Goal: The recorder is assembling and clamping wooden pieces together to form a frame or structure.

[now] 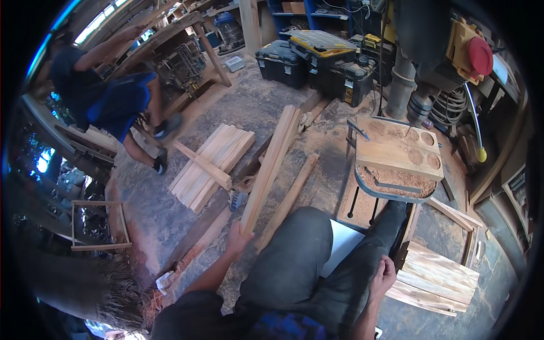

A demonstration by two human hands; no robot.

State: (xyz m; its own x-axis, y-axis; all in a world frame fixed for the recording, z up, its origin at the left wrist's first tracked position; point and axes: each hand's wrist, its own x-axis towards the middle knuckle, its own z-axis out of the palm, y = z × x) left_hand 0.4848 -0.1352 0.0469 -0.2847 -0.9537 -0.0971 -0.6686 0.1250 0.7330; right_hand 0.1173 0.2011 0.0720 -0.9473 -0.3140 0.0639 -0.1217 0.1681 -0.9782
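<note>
My left hand (237, 238) grips the near end of a long pale wooden plank (271, 164) that slants up and away across the sawdust-covered floor. A second thinner strip (289, 198) lies just right of it. My right hand (384, 276) is loosely curled and rests by my right knee, touching the edge of a stack of short boards (436, 277). Dark trousers cover both my legs in the lower middle.
A pile of flat slats (212, 164) lies left of the plank. A drill press (422, 85) stands over a board with round cut-outs (399, 150) and sawdust. Black tool cases (317, 62) sit at the back. Another person (107, 96) bends at far left.
</note>
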